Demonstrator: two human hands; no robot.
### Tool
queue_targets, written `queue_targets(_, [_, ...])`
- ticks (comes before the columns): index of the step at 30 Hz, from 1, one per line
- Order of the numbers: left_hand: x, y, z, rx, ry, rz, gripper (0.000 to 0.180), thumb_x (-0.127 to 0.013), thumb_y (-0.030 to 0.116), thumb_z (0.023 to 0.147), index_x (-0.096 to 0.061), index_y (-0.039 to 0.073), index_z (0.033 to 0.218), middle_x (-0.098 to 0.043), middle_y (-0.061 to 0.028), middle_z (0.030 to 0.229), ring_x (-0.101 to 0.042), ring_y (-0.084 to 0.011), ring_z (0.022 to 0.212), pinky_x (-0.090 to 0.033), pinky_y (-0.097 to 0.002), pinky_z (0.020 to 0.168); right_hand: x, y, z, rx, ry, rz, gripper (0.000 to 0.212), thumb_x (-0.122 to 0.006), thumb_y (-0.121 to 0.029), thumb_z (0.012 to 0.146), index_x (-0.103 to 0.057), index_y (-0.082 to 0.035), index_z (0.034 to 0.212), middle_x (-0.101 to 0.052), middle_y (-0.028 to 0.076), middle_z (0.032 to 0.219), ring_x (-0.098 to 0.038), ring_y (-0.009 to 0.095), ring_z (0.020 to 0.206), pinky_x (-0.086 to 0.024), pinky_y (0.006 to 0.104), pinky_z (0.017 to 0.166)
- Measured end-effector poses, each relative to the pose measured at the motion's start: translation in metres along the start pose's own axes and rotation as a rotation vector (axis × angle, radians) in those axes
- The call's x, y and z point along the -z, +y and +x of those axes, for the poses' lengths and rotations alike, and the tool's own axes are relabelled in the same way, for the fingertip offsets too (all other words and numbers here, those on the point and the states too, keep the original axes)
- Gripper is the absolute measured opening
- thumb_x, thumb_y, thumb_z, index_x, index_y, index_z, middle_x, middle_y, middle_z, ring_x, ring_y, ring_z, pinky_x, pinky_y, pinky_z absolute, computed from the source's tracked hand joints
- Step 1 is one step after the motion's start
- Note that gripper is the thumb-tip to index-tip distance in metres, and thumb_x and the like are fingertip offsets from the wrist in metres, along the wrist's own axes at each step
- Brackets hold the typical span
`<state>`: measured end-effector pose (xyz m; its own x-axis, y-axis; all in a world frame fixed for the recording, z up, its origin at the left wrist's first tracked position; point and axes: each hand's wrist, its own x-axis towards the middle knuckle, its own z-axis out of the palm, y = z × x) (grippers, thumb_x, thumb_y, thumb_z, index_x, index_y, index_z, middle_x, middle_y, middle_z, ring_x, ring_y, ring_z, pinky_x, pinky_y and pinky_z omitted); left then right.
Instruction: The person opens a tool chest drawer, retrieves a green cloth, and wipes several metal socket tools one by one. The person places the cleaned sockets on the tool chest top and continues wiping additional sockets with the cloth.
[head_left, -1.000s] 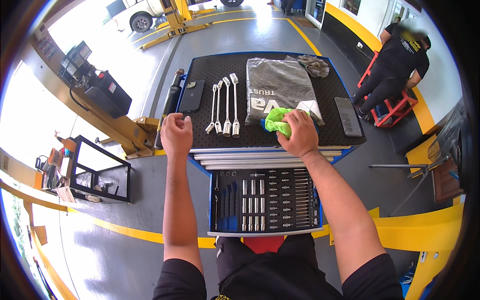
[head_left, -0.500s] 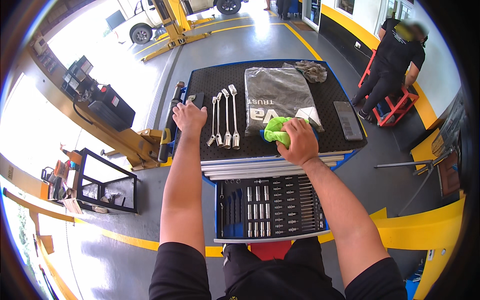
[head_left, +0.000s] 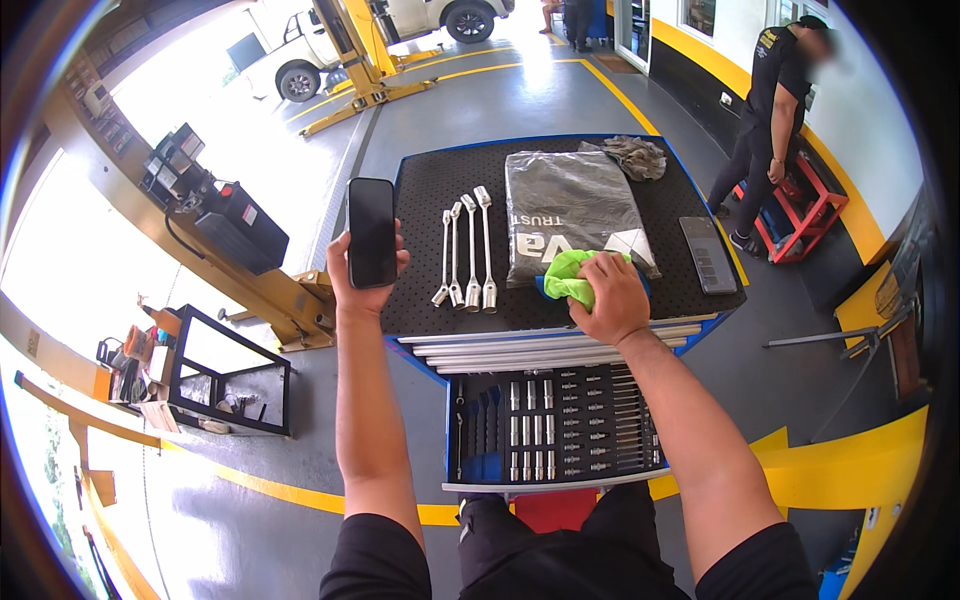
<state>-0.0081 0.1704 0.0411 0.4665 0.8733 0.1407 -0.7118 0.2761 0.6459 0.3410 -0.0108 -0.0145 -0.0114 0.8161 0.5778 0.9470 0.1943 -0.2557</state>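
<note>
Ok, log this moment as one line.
left hand: holding black phone | right hand: holding green cloth | wrenches: on cart top | drawer: open

one upright phone (head_left: 371,232), one green cloth (head_left: 566,275), four silver wrenches (head_left: 470,250), one wrapped package (head_left: 572,195), one open drawer (head_left: 540,488)

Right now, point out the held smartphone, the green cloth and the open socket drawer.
Smartphone (head_left: 372,235), head view: screen centre.
Green cloth (head_left: 567,276), head view: uncovered left part.
Socket drawer (head_left: 550,487), head view: front edge.
</note>
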Motion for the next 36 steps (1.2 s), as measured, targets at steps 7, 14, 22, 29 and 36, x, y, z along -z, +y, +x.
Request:
queue_targets(7, [-0.067, -0.022, -0.078, -0.217, -0.298, -0.274, 0.079, -0.072, 0.050, 0.077, -0.054, 0.003, 0.139, -0.055, -0.0173, 0.118, -0.055, -0.0258, 0.103, -0.046, -0.0362, 0.083, -0.001, -0.006, 0.001, 0.006, -0.006, -0.013, 0.034, -0.073, -0.028, 0.075, -0.064, -0.006, 0.101, -0.060, 0.010, 0.109, -0.057, 0.033, 0.110, -0.046, 0.0455, 0.098])
queue_targets(14, [-0.096, -0.042, -0.110, -0.260, -0.334, -0.342, 0.075, -0.073, 0.049, 0.084, -0.053, 0.003, 0.138, -0.052, -0.0163, 0.122, -0.052, -0.0238, 0.110, -0.045, -0.0342, 0.087, -0.003, -0.008, 0.002, 0.030, 0.011, -0.020, 0.032, -0.072, -0.027, 0.076, -0.063, -0.007, 0.099, -0.059, 0.010, 0.106, -0.057, 0.033, 0.107, -0.046, 0.0457, 0.096])
queue_targets(22, [-0.107, -0.046, -0.130, -0.211, -0.244, -0.312, 0.080, -0.057, 0.048, 0.092, -0.040, -0.003, 0.152, -0.050, -0.0277, 0.141, -0.056, -0.0355, 0.120, -0.050, -0.0492, 0.098, -0.001, -0.009, 0.003, 0.053, 0.034, -0.011, 0.030, -0.072, -0.027, 0.075, -0.062, -0.008, 0.097, -0.057, 0.010, 0.102, -0.057, 0.033, 0.102, -0.046, 0.0455, 0.092])
queue_targets(29, [-0.109, -0.043, -0.138, -0.171, -0.280, -0.307, 0.075, -0.048, 0.047, 0.099, -0.035, -0.005, 0.153, -0.047, -0.0303, 0.144, -0.053, -0.0404, 0.128, -0.047, -0.0596, 0.104, 0.000, -0.011, 0.004, 0.063, 0.045, -0.013, 0.030, -0.073, -0.026, 0.075, -0.062, -0.008, 0.096, -0.057, 0.010, 0.101, -0.057, 0.033, 0.101, -0.046, 0.0454, 0.091])
queue_targets(36, [-0.108, -0.054, -0.143, -0.263, -0.357, -0.368, 0.080, -0.057, 0.055, 0.100, -0.033, 0.001, 0.155, -0.044, -0.0249, 0.140, -0.050, -0.0335, 0.127, -0.047, -0.0517, 0.100, -0.001, -0.012, 0.002, 0.055, 0.039, -0.012, 0.029, -0.073, -0.026, 0.075, -0.061, -0.008, 0.096, -0.057, 0.010, 0.102, -0.057, 0.033, 0.101, -0.046, 0.0454, 0.092])
